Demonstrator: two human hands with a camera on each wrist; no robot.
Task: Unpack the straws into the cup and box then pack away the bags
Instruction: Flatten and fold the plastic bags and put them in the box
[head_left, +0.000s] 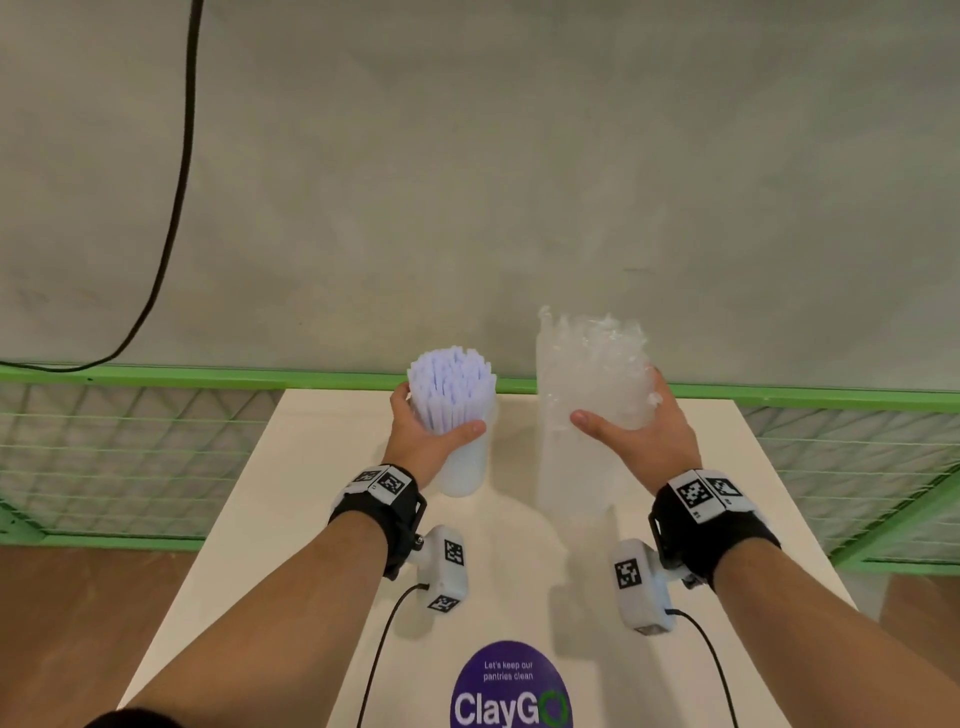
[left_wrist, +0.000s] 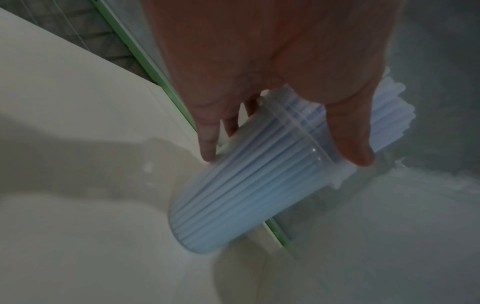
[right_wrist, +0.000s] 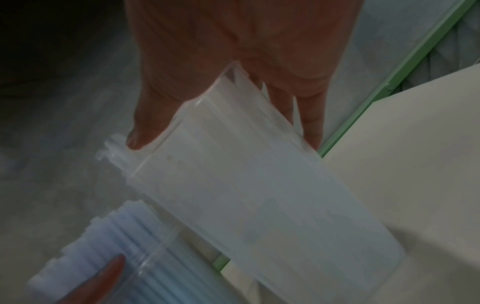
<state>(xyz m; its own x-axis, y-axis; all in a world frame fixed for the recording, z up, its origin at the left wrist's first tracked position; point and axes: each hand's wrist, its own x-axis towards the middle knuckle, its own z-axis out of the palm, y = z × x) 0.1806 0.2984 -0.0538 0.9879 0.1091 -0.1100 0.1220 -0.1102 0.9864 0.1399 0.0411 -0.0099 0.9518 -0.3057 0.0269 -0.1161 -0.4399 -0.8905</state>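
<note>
My left hand (head_left: 431, 434) wraps the cup (head_left: 465, 467) near its rim, thumb in front and fingers behind, with the pale blue straws (head_left: 451, 387) packed inside and standing out above it. My right hand (head_left: 636, 428) grips the clear box (head_left: 571, 467), which stands tall beside the cup on the bench (head_left: 322, 519), with clear crinkled material (head_left: 597, 343) sticking out of its top; I cannot tell whether that is straws, bags or both. Both containers sit near the far edge, close to the green rail (head_left: 208, 375).

The risks, as I judge them: the cup is narrow and top-heavy with straws poking well above the rim, so a careless release or a knock from my thumb could tip it and scatter them. The box is tall and light; letting go while it leans could send it over the far edge. Its walls are slick, so a loose grip may slip. The wrist cables (head_left: 379, 654) trail across the bench and could snag either container when I pull back.
</note>
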